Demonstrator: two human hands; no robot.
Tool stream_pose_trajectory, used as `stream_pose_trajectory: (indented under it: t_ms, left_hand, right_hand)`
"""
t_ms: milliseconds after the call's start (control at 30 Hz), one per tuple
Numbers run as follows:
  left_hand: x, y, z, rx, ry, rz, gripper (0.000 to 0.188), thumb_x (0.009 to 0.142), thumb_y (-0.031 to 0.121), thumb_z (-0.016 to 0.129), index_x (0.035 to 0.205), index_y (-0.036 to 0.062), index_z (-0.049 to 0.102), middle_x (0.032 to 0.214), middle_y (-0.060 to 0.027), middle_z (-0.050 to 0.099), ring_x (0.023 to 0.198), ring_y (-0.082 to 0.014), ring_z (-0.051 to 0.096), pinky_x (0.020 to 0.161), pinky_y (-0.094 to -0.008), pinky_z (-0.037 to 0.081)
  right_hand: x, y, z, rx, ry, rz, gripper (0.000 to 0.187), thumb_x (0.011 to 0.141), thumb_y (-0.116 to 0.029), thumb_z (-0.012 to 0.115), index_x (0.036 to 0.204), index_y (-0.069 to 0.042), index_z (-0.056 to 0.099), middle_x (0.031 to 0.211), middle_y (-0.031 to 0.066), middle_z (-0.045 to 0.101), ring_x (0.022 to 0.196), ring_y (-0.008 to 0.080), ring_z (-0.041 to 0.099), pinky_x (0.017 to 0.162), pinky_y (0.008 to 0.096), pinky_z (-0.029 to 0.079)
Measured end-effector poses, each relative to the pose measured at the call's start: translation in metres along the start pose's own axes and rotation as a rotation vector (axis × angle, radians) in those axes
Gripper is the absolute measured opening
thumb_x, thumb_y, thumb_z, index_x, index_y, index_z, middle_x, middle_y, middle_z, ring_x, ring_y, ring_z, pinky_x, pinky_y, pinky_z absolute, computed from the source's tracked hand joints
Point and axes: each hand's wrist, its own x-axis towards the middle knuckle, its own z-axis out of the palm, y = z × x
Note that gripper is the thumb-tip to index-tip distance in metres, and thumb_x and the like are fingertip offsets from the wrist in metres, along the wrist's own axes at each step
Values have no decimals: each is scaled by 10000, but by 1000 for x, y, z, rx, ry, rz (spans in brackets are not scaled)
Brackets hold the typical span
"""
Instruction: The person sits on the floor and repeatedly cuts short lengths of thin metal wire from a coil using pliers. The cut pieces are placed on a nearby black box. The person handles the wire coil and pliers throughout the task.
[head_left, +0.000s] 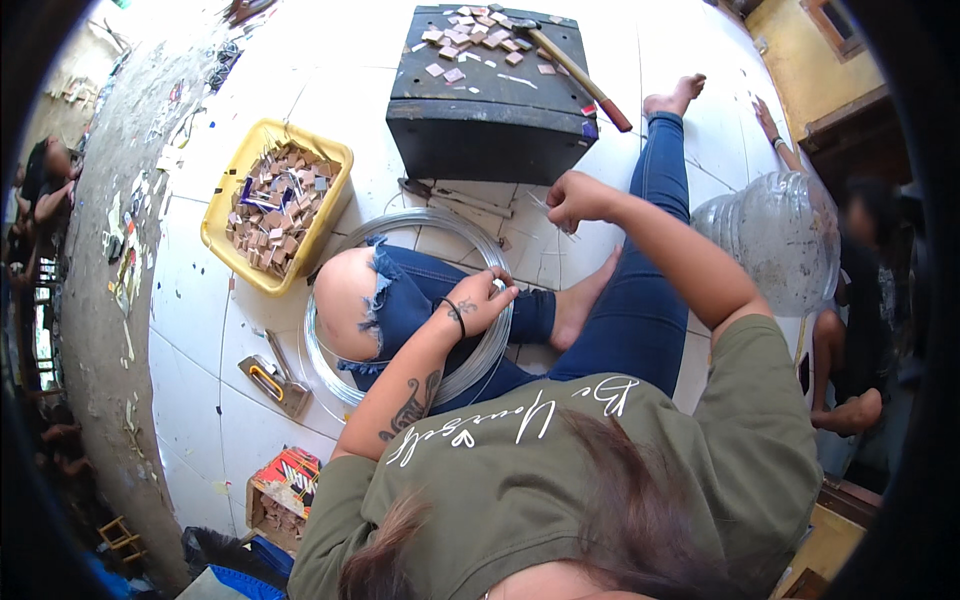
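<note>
A large coil of silvery wire point(487, 372) lies around my bent knee. My left hand point(478, 302) rests at the right side of the coil, its fingers curled over the strands. Above the floor, just in front of the black box, my right hand point(580, 200) is closed in a pinch. Short thin pieces of wire point(537, 203) stick out from its fingers on both sides. A dark-handled hand tool point(430, 190) and a thin metal rod point(475, 203) lie on the tiles between the coil and the box.
Small wooden blocks fill a yellow basin point(335, 205) at left. More small pieces and a hammer point(575, 75) top the black box point(490, 140). A staple gun point(275, 385), a red carton point(285, 480) and a clear plastic jug point(770, 240) stand around. People sit at both sides.
</note>
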Motion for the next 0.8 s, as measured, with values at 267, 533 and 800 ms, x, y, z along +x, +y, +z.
stream_pose_trajectory:
  t_ms: [267, 533, 800]
  left_hand:
    - [-2, 3, -2, 20, -8, -21, 279, 846, 285, 543, 959, 31, 549, 525, -74, 510, 500, -197, 496, 519, -334, 398]
    - [-4, 3, -3, -43, 5, 20, 247, 856, 254, 547, 963, 31, 560, 469, -14, 427, 438, -119, 397, 457, -300, 337]
    - [-3, 2, -4, -36, -26, 19, 260, 852, 262, 544, 961, 26, 557, 487, -44, 464, 456, -162, 447, 481, -321, 364]
  right_hand:
    - [18, -104, -120, -210, 169, -29, 221, 684, -145, 645, 798, 45, 647, 656, 122, 619, 542, 174, 628, 503, 274, 536]
    - [96, -122, -125, -697, 210, -76, 141, 687, -101, 646, 676, 39, 634, 567, 111, 615, 495, 180, 620, 514, 292, 521]
    - [110, -114, -133, -787, 231, -70, 100, 672, -48, 649, 759, -1, 666, 611, 87, 628, 526, 152, 618, 508, 279, 497]
